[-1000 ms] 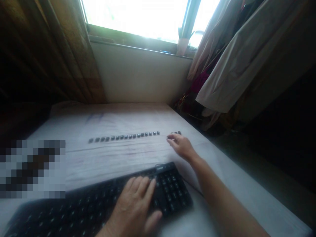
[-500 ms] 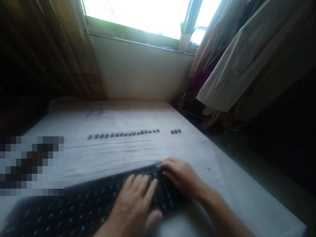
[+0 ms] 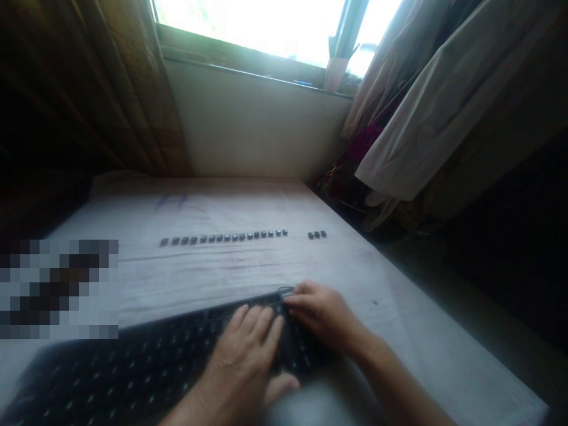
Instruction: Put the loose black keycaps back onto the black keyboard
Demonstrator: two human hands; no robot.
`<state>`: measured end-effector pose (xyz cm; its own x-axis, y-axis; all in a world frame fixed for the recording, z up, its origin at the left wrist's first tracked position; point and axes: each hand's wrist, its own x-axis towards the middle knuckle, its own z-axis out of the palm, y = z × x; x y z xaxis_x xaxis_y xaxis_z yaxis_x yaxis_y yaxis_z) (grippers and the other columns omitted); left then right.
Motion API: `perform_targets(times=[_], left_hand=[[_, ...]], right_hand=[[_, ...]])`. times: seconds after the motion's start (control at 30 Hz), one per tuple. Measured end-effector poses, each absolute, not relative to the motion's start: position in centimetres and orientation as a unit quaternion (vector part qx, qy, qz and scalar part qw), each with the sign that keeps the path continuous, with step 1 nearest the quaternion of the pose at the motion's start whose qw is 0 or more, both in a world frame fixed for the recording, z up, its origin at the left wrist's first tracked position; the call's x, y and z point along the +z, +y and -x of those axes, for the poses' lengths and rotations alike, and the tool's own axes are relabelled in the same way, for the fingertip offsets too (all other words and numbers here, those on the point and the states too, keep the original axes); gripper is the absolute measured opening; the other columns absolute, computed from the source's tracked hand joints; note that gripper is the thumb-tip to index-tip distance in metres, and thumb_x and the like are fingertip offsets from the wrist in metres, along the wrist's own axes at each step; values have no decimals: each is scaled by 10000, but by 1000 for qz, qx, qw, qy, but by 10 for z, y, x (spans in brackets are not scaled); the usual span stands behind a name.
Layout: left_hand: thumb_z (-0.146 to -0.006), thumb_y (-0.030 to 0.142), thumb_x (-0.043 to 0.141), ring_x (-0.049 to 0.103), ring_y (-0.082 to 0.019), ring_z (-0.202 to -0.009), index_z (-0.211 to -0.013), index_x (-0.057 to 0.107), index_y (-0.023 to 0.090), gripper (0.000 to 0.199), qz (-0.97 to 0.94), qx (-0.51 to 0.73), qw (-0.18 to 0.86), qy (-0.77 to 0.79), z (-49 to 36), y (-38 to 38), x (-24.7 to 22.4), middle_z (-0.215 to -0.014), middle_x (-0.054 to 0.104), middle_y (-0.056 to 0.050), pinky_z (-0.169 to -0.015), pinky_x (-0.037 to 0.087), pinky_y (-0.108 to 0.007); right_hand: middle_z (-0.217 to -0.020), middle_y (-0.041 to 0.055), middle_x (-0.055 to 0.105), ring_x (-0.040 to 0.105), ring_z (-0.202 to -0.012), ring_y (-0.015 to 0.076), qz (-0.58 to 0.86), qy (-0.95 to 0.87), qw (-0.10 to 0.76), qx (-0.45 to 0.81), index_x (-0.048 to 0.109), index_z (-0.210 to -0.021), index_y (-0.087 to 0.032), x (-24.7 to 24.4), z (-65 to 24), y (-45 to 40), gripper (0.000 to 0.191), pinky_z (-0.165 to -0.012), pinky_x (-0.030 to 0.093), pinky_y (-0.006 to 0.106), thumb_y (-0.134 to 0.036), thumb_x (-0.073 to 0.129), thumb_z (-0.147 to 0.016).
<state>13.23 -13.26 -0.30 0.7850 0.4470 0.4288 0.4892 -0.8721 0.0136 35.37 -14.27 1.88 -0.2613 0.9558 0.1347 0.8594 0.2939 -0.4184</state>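
A black keyboard [image 3: 133,367] lies tilted across the near part of the white-covered surface. Spread over its right part, fingers apart and palm down, is my left hand [image 3: 248,349]. My right hand [image 3: 326,313] is bent at the keyboard's upper right corner, fingertips together near a small light label; whatever they hold, if anything, is hidden. Beyond the keyboard, several small dark keycaps [image 3: 227,238] stand in a long row, with three more [image 3: 317,235] in a short group to the right.
The white sheet [image 3: 399,331] covers the surface, with a small dark speck [image 3: 375,302] on the right. A blurred-out patch is at the left. Behind are a curtain [image 3: 133,89], a window, a cup [image 3: 336,74] on the sill, and hanging clothes [image 3: 412,142] at right.
The view has shifted slightly. My right hand's fingers have moved a little left at the keyboard corner, and my left hand has slid slightly up and right over the keys.
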Motion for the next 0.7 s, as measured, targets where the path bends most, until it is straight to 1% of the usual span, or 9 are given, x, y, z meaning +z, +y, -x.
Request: perform_targets(times=[0.23, 0.3, 0.4, 0.5, 0.6, 0.7], left_hand=[[-862, 600, 609, 568, -294, -1064, -1251, 588, 162, 587, 940, -207, -27, -272, -148, -126, 7, -1138, 639, -105, -991, 420, -485], [-857, 586, 627, 569, -291, -1051, -1233, 598, 166, 565, 938, -203, -43, -278, -150, -125, 8, -1128, 634, -101, -976, 430, -481], [-842, 589, 646, 566, -297, -1063, -1253, 594, 161, 596, 940, -197, -47, -274, -149, -125, 7, -1154, 626, -107, -982, 427, -487], [-833, 601, 652, 554, -306, -1094, -1282, 583, 164, 630, 940, -200, -42, -275, -148, -125, 4, -1183, 621, -109, -995, 419, -495], [-827, 598, 662, 548, -307, -1108, -1283, 583, 165, 633, 939, -198, -47, -278, -149, -126, 4, -1186, 622, -108, -1003, 417, -493], [-820, 570, 686, 552, -303, -1101, -1285, 580, 160, 630, 941, -182, -57, -280, -150, -126, 6, -1185, 625, -108, -1013, 415, -492]], right_hand=[[-905, 41, 708, 671, -803, 158, 588, -766, 203, 161, 758, -1053, -256, 16, -354, -141, 228, -761, 515, 249, -239, 608, -882], [-910, 50, 713, 674, -809, 163, 580, -763, 220, 181, 758, -1053, -238, 17, -356, -142, 235, -763, 519, 255, -226, 603, -877], [-946, 63, 730, 683, -851, 168, 571, -747, 263, 217, 745, -1057, -206, 17, -358, -142, 252, -793, 520, 259, -189, 565, -882], [-905, 57, 746, 688, -839, 176, 606, -707, 292, 219, 744, -937, -196, 18, -357, -140, 180, -795, 512, 274, -192, 577, -870], [-830, 41, 744, 679, -781, 183, 654, -677, 274, 198, 724, -808, -203, 19, -351, -137, 97, -749, 498, 283, -215, 632, -836], [-820, 33, 739, 669, -776, 180, 672, -669, 251, 196, 712, -785, -203, 21, -346, -136, 77, -734, 485, 277, -209, 645, -823]])
